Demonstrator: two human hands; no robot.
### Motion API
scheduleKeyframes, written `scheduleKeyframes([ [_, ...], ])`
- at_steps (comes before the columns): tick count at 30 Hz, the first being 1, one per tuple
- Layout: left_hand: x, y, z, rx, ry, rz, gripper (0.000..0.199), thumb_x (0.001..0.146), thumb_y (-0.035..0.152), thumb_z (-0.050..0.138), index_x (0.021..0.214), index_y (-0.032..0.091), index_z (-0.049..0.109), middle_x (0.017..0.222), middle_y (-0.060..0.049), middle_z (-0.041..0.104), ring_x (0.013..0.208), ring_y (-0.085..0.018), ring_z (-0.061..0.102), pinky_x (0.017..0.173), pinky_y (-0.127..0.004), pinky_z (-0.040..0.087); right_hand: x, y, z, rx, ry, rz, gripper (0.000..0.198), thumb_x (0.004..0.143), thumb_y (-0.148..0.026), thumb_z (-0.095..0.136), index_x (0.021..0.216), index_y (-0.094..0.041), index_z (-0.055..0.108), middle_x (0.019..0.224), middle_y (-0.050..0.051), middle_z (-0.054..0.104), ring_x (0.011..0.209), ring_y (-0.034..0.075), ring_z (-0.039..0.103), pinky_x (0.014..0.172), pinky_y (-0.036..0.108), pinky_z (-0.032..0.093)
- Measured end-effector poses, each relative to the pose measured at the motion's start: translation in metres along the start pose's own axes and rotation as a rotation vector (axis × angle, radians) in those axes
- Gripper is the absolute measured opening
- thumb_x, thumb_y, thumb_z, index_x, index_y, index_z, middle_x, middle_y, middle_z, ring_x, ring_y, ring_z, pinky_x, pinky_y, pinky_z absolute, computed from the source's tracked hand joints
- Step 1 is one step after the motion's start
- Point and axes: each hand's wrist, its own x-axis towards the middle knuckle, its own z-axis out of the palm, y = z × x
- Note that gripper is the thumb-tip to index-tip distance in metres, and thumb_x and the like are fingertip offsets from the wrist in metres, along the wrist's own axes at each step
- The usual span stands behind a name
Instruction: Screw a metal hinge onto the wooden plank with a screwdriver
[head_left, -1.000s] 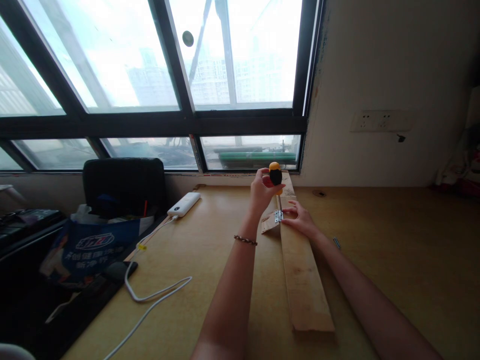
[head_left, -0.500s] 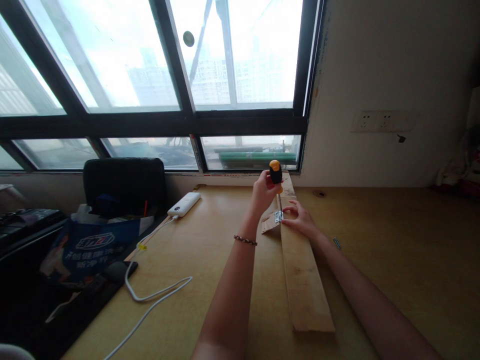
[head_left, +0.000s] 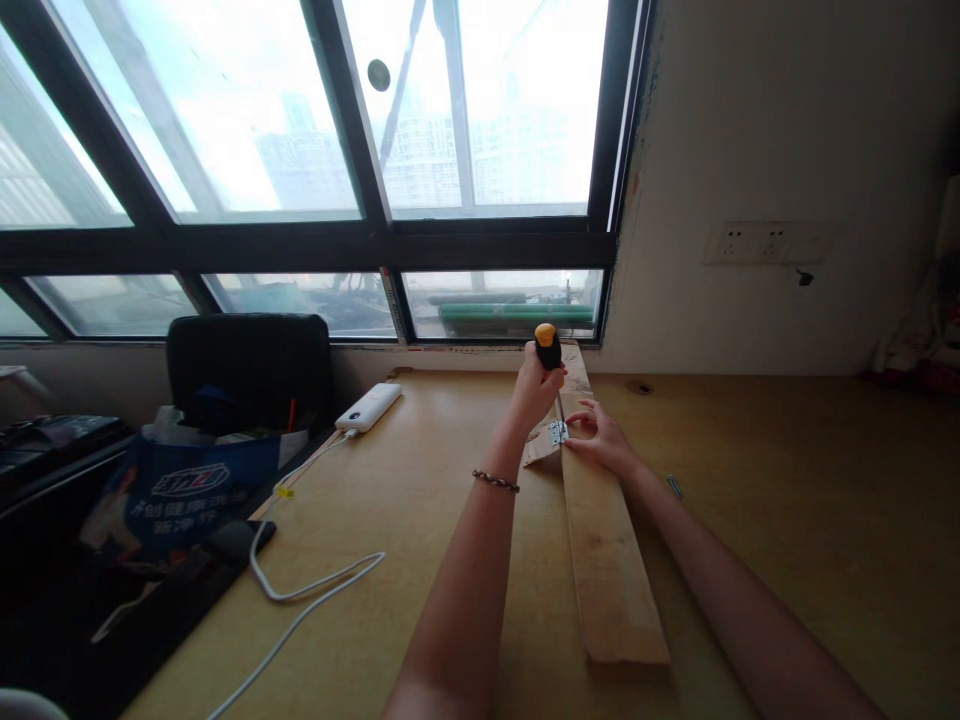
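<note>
My left hand [head_left: 535, 388] is wrapped round the black and yellow handle of a screwdriver [head_left: 548, 346]. The screwdriver stands nearly upright, its shaft pointing down at a small metal hinge [head_left: 558, 433]. This hinge lies along the left edge of a long wooden board [head_left: 611, 570], and a short wooden piece [head_left: 543, 448] slopes away beneath its left leaf. From the right, my right hand [head_left: 601, 440] rests on the board, thumb and fingertips gripping the hinge by its right side. The tool's tip and any screw under it are too small to make out.
The wooden table [head_left: 442, 480] carries a white power bank [head_left: 370, 408] with a white cable [head_left: 322, 588] at the left. Small metal pieces [head_left: 675, 487] lie right of the board. A black chair [head_left: 247, 365] holding a blue bag [head_left: 187, 500] stands beside the table's left edge.
My left wrist has swung slightly right, and the screwdriver's handle top has tipped a little left and down. My right hand, the hinge and the board stay nearly in place.
</note>
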Motion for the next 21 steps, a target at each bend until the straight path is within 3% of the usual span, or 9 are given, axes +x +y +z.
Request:
scheduleKeyframes([
  [6, 0.0, -0.002, 0.006, 0.031, 0.033, -0.001, 0.036, 0.063, 0.03, 0.067, 0.085, 0.018, 0.041, 0.069, 0.004, 0.051, 0.06, -0.009, 0.051, 0.058, -0.024, 0.044, -0.001, -0.002, 0.0, -0.007, 0.006, 0.001, 0.07, 0.058, -0.034, 0.073, 0.117, -0.021, 0.037, 0.097, 0.005, 0.065, 0.091, 0.021, 0.06, 0.087, 0.038, 0.045],
  [12, 0.003, -0.003, 0.0, 0.049, 0.073, -0.035, 0.042, 0.053, 0.034, 0.074, 0.085, 0.017, 0.053, 0.07, 0.002, 0.053, 0.065, -0.011, 0.051, 0.055, -0.022, 0.043, -0.001, -0.003, -0.001, -0.007, 0.005, 0.007, 0.071, 0.057, -0.034, 0.073, 0.117, -0.021, 0.038, 0.097, 0.006, 0.065, 0.09, 0.021, 0.061, 0.087, 0.038, 0.045],
  [16, 0.002, -0.001, -0.006, 0.15, 0.094, -0.039, 0.039, 0.048, 0.034, 0.077, 0.075, 0.015, 0.057, 0.066, 0.002, 0.054, 0.063, -0.011, 0.05, 0.055, -0.022, 0.042, -0.001, 0.0, 0.0, 0.002, 0.005, 0.005, 0.07, 0.058, -0.035, 0.073, 0.117, -0.021, 0.038, 0.098, 0.005, 0.065, 0.09, 0.02, 0.06, 0.087, 0.038, 0.045],
  [21, 0.002, 0.001, -0.012, 0.243, 0.087, -0.03, 0.031, 0.051, 0.031, 0.075, 0.073, 0.015, 0.059, 0.067, 0.001, 0.059, 0.062, -0.012, 0.055, 0.057, -0.023, 0.043, 0.0, 0.0, 0.0, 0.015, 0.002, 0.009, 0.07, 0.058, -0.033, 0.073, 0.117, -0.02, 0.038, 0.097, 0.005, 0.065, 0.091, 0.02, 0.06, 0.087, 0.038, 0.045],
])
